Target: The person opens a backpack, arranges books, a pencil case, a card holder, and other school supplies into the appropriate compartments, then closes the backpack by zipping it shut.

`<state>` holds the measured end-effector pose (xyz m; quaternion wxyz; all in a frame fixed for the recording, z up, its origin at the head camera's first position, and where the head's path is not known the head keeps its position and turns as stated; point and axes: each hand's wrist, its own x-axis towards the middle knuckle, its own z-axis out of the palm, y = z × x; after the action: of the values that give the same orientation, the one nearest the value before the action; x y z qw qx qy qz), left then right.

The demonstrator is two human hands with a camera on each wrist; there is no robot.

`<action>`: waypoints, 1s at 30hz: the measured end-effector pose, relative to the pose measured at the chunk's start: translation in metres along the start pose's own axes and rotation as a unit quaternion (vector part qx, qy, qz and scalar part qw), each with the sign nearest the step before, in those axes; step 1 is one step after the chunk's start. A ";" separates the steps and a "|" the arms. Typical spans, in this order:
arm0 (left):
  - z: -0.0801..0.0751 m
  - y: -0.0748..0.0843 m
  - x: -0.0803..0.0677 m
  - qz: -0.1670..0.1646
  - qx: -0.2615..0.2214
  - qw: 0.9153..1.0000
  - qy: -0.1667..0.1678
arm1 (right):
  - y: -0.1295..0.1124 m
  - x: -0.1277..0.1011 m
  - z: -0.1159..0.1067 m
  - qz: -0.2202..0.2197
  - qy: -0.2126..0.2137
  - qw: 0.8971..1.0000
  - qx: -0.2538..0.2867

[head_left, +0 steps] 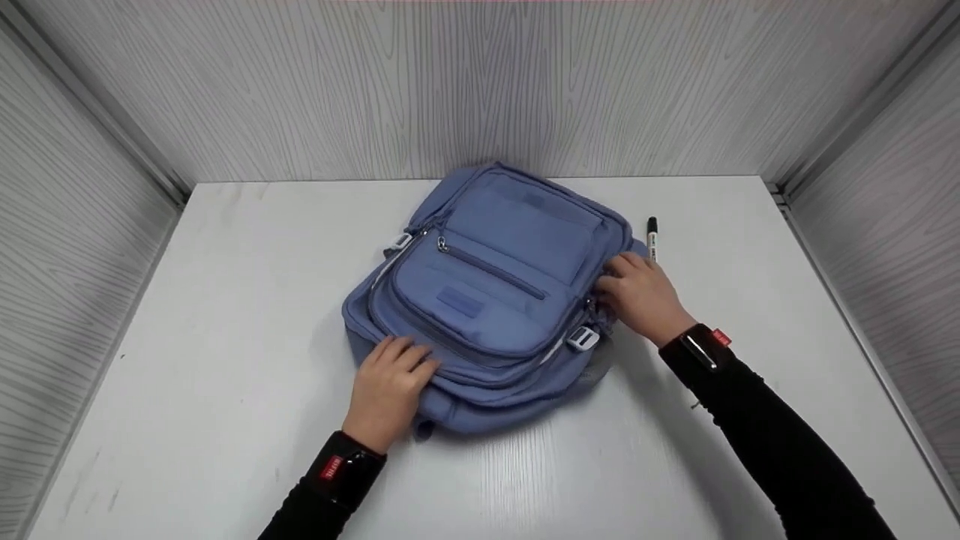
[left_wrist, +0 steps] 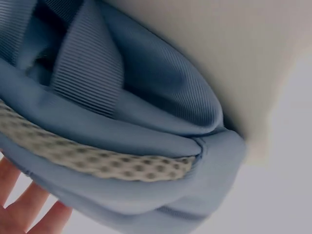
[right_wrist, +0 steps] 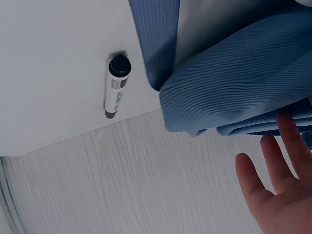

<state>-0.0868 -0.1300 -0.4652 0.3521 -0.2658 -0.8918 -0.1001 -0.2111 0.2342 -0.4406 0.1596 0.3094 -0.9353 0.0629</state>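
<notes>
A blue backpack [head_left: 517,232] lies with its front face up, turned slightly on the white table. My left hand [head_left: 392,379] rests on its lower-left edge. In the left wrist view, the left fingers [left_wrist: 30,207] are spread and reach behind the fabric, near a pale mesh strip and a ribbed strap. Bent fingers of my right hand [head_left: 641,295] grip the backpack's right side by the zipper, above a white buckle [head_left: 583,338]. The right wrist view shows its outer fingers [right_wrist: 273,165] stretched apart; the thumb is hidden by the bag.
A black-capped white marker [head_left: 652,238] lies just beyond the right hand, beside the backpack. The table [head_left: 247,300] meets a grey wood-grain panel [head_left: 300,90] behind the bag, with similar panels along the left and right.
</notes>
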 end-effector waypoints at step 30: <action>-0.020 -0.048 0.048 -0.157 0.049 0.975 -0.151 | -0.079 -0.031 0.010 -0.102 0.081 0.991 -0.018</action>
<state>-0.1304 -0.1582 -0.4173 0.2057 -0.1165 -0.9692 -0.0691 -0.1425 0.1863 -0.4592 0.2464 0.3939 -0.8838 0.0542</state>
